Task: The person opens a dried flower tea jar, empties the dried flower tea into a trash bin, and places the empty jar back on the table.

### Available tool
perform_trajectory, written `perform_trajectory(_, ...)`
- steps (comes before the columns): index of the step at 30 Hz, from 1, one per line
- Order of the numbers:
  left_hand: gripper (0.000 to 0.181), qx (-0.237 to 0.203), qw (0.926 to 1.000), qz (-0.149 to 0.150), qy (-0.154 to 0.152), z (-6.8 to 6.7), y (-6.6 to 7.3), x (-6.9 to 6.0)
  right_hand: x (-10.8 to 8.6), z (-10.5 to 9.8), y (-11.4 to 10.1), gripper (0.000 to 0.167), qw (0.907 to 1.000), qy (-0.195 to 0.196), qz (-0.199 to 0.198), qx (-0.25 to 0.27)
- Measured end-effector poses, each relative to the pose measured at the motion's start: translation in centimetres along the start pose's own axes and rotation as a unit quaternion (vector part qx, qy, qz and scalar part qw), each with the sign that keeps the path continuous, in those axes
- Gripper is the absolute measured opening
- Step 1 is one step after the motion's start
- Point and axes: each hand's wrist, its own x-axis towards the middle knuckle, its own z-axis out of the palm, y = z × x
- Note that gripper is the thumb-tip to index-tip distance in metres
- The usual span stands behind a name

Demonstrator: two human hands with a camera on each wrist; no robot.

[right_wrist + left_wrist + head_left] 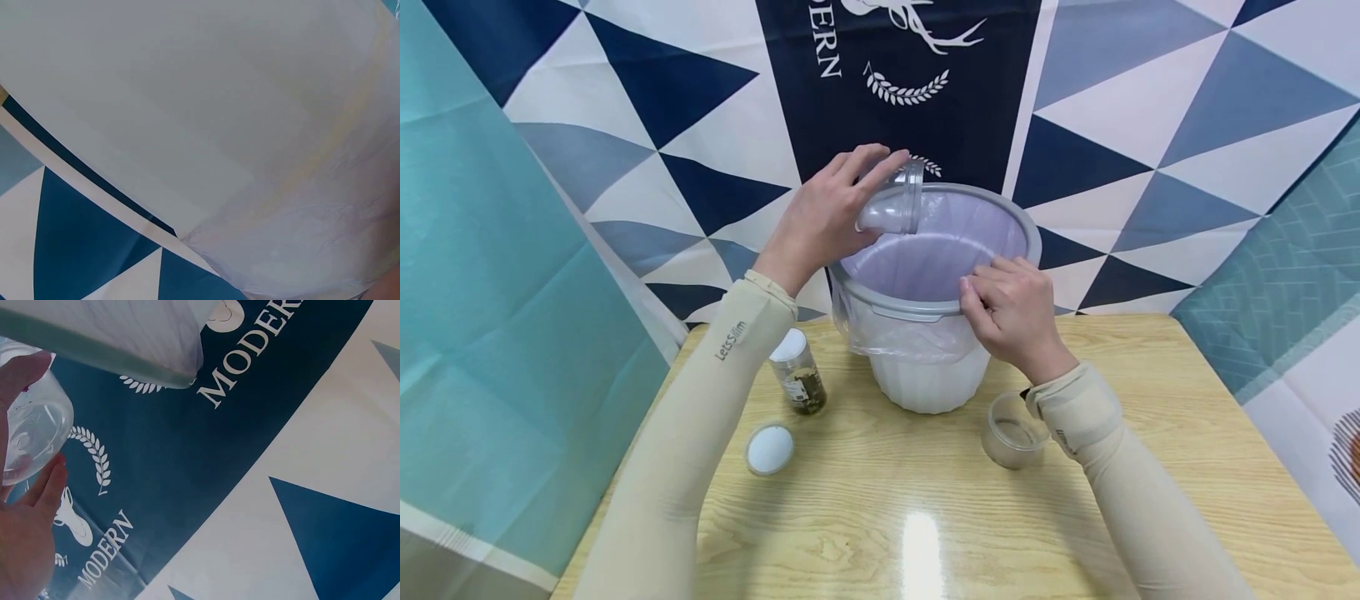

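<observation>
Smooth, glossy plastic jar (892, 212)

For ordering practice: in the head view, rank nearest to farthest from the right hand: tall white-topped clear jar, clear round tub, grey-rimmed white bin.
1. Bin: right hand at rim
2. Tub: right of bin
3. Jar: left of bin

All 3 views apparently share the bin (927, 383).
</observation>
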Motion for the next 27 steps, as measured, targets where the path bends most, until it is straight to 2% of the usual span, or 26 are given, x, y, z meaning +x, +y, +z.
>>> perform_trajectory(11, 0.093, -0.070, 0.9959, -0.029, 0.050, 0.4, 0.1, -0.9, 0.2, -0.3, -0.2, 0.044, 0.9999, -0.005, 0.006, 0.012)
perform_trajectory(15, 0.093, -0.100, 0.9906, -0.045, 0.082, 0.6, 0.2, -1.7, 0.7, -0.6, -0.5, 0.035, 0.9978, -0.041, 0.035, 0.038)
perform_trajectory(21, 0.094, -0.146, 0.9820, -0.061, 0.104, 0.7, 0.5, -3.0, 1.2, -1.5, -0.8, 0.022, 0.9905, -0.073, 0.083, 0.081)
perform_trajectory(24, 0.094, -0.171, 0.9766, -0.075, 0.107, 0.6, 0.5, -3.5, 1.6, -1.7, -1.1, 0.021, 0.9881, -0.078, 0.099, 0.088)
perform_trajectory(27, 0.094, -0.198, 0.9705, -0.088, 0.105, 0.3, 0.7, -4.2, 2.1, -1.9, -1.5, 0.029, 0.9844, -0.082, 0.113, 0.106)
